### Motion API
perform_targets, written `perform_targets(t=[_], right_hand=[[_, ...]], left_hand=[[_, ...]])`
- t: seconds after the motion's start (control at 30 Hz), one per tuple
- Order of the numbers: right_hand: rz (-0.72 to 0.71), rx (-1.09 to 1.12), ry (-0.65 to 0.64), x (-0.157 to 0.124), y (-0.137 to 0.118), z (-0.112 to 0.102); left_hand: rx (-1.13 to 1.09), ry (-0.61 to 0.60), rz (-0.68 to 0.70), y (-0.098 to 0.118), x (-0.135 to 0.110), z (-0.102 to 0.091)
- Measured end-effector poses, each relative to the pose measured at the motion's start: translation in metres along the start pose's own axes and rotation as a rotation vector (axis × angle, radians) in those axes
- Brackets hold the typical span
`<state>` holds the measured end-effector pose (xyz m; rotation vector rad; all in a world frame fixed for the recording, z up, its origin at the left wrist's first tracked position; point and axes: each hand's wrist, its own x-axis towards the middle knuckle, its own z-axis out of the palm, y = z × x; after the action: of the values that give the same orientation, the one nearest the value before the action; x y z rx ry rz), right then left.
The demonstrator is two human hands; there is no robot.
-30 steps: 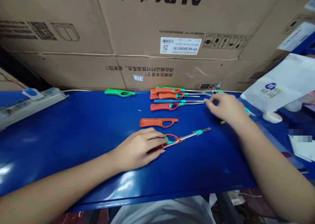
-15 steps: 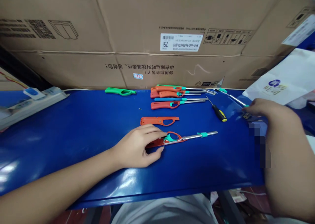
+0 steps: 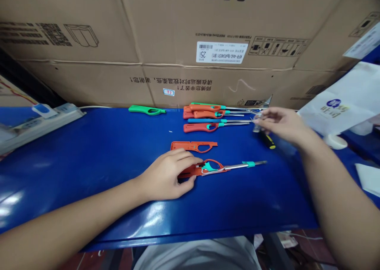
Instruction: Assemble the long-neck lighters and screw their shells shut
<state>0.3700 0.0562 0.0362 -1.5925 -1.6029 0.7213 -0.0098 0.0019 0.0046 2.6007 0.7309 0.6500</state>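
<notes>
My left hand (image 3: pixel 168 175) is closed around the handle of an opened orange gas lighter (image 3: pixel 218 168). Its turquoise trigger and inner parts show, and a metal tube with a turquoise collar points right. Just behind it lies the loose orange half shell (image 3: pixel 194 146). My right hand (image 3: pixel 280 123) pinches a small clear piece (image 3: pixel 257 126), blurred, its kind not plain. It hangs above a black and yellow screwdriver (image 3: pixel 268 141), partly covering it, near the tube ends of several lighters (image 3: pixel 200 128) at the back.
A green lighter shell (image 3: pixel 147 110) lies at the back left. A white power strip (image 3: pixel 38 125) stands at the left edge. Behind the blue table (image 3: pixel 118 143) rises a large cardboard box (image 3: pixel 166 32). A white bag (image 3: pixel 341 96) and a white round object (image 3: pixel 335 141) are at the right.
My right hand has swung left from the table's right side to the screwdriver, and a clear piece now shows in its fingers. My left hand stays on the opened lighter.
</notes>
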Motion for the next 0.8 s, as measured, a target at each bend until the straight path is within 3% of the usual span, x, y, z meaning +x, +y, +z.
perform_targets(t=[0.17, 0.3, 0.53, 0.8], right_hand=[[-0.073, 0.365, -0.252, -0.042, -0.057, 0.085], [-0.240, 0.392, -0.441, -0.069, -0.066, 0.121], [-0.382, 0.385, -0.454, -0.079, -0.059, 0.131], [-0.751, 0.042, -0.337, -0.075, -0.058, 0.119]], left_hand=[[-0.107, 0.183, -0.070, 0.001, 0.001, 0.007], [-0.285, 0.269, -0.097, 0.004, 0.003, 0.011], [-0.578, 0.221, -0.138, 0.004, 0.004, 0.016], [-0.509, 0.226, -0.174, 0.005, 0.005, 0.012]])
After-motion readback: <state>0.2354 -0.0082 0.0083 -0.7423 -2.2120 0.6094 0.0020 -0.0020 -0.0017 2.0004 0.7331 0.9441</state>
